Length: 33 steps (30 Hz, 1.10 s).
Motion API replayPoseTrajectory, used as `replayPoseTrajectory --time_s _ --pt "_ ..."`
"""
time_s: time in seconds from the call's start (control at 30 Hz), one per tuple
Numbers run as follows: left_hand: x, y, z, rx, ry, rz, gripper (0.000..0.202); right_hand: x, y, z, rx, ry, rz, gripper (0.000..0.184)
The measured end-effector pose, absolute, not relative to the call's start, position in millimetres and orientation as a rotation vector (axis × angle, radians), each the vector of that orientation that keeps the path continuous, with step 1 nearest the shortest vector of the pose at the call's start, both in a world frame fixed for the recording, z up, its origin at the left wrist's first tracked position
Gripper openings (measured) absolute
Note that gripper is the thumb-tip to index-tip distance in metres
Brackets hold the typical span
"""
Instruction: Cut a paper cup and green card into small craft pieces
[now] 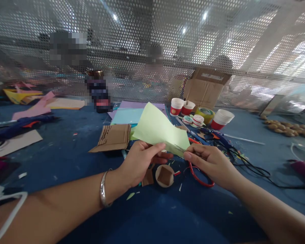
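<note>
My left hand [139, 161], with a silver bangle on the wrist, pinches the near edge of a pale green sheet of paper [159, 129] held above the blue table. My right hand [210, 162] is closed round red-handled scissors [199, 176]; their blades meet the green sheet's right edge. Below the hands lie a small round cardboard disc with a brown square on it [165, 175] and a loose brown square scrap [147, 177].
A corrugated cardboard piece [113, 137] lies left of the sheet. Coloured paper sheets [132, 113], red-and-white paper cups [176, 106], a tape roll [205, 113] and a cardboard box [205, 88] stand behind. Black cables [243, 162] trail right. A perforated screen [152, 40] backs the table.
</note>
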State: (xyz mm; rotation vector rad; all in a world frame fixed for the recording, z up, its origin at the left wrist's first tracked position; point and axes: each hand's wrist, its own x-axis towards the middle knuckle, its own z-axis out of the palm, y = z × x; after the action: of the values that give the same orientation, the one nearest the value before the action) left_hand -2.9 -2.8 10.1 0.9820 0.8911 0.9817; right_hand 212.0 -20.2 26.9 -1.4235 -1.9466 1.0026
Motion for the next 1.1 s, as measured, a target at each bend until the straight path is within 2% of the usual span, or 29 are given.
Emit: replayPoseTrajectory --time_s 0.3,0.87,1.1 --pt "-0.5 -8.3 8.4 1.020 0.823 0.917 0.030 213.8 -21.3 26.4 -1.419 -1.983 1.063 0.048" --pt "0.0 -12.5 11.0 1.172 0.831 0.894 0.022 213.0 -22.1 25.1 -1.411 -2.020 1.019 0.052" --pt "2.6 -15.1 9.5 1.015 0.817 0.792 0.033 210.4 -23.3 23.0 -1.338 -2.011 0.994 0.052"
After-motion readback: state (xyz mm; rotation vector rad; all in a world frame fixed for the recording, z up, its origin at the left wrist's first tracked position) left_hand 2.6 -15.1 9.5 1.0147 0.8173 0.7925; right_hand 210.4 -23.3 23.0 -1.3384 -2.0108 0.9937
